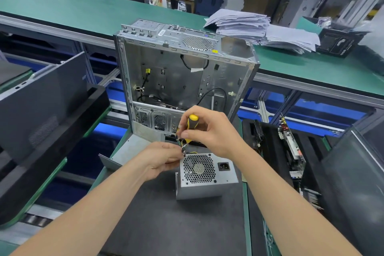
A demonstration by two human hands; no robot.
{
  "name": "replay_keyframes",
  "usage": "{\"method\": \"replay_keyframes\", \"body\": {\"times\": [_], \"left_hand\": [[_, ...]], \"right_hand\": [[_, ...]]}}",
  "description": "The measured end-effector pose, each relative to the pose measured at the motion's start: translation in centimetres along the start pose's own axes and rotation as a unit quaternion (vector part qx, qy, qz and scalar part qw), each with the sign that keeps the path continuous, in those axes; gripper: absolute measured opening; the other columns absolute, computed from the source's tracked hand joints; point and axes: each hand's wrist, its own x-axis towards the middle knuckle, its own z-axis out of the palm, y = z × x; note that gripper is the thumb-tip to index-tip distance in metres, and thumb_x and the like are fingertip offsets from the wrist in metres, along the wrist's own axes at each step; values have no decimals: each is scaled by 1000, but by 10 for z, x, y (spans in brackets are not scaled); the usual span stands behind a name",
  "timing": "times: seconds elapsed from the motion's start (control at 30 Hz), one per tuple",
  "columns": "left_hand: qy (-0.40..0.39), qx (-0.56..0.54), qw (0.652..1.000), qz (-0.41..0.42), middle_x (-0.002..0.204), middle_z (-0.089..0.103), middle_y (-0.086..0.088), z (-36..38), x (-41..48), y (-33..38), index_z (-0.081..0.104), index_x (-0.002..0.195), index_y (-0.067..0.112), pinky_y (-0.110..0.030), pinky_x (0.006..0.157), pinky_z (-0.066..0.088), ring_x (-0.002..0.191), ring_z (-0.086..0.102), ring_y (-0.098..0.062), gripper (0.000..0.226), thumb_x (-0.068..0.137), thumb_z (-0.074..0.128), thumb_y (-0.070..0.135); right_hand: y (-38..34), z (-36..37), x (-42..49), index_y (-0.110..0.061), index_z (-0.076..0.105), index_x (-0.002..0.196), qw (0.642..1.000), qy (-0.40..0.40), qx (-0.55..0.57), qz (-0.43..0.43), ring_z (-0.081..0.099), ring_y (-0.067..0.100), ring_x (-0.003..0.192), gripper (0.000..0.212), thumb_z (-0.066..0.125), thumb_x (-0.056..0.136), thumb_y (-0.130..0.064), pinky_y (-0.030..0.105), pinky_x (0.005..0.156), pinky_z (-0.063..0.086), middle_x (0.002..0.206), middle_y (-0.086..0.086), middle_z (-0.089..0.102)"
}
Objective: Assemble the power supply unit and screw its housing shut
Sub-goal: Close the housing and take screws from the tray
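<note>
Power supply unit beside left grip pinching wires, right grip clasping screwdriver above

Centre: screwdriver handle, yellow with black grip; wires, yellow and black. Lower centre: power supply unit, silver-grey, honeycomb-perforated grille; mat, dark grey. Upper frame: bench, green; computer case, bare silver.

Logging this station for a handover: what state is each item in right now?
power supply unit: resting on the dark mat, fan grille towards the camera.
screwdriver: upright, tip down, gripped by the right hand.
wires: loose at the unit's far edge, pinched by the left hand.
computer case: upright, side open.
paper stack: piled untidily on the green bench.
</note>
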Motion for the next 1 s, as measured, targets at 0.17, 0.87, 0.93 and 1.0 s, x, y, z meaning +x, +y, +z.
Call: {"method": "replay_keyframes", "body": {"times": [0.17,0.87,0.93,1.0], "left_hand": [[11,1,1000,-2,48,57,1,2,-2,2,61,60,12,-38,90,57,48,61,-8,40,90,63,-13],[16,-3,1000,-3,45,52,5,0,9,0,60,64,14,-31,77,54,44,56,-4,37,91,62,-12],[8,3,1000,-1,46,52,6,-2,11,-1,60,63,15,-29,75,53,45,56,-4,38,91,62,-11],[0,17,1000,7,48,54,6,-2,13,-1,62,75,11,-27,72,54,46,57,-3,25,91,63,-8]], "right_hand": [[2,12,0,-27,67,94,994,91,-50,22,76,15,82,27,89,80,-25,40,86,62,86,-7,78],[5,11,3,-32,55,96,984,95,-134,70,71,19,81,26,79,89,-39,44,80,59,83,-4,75],[5,11,2,-27,56,91,979,119,-144,75,69,18,77,33,82,85,-47,44,76,58,79,-6,73],[5,8,0,-26,61,92,980,153,-105,68,70,15,75,29,83,85,-42,41,76,59,78,-7,72]]}}
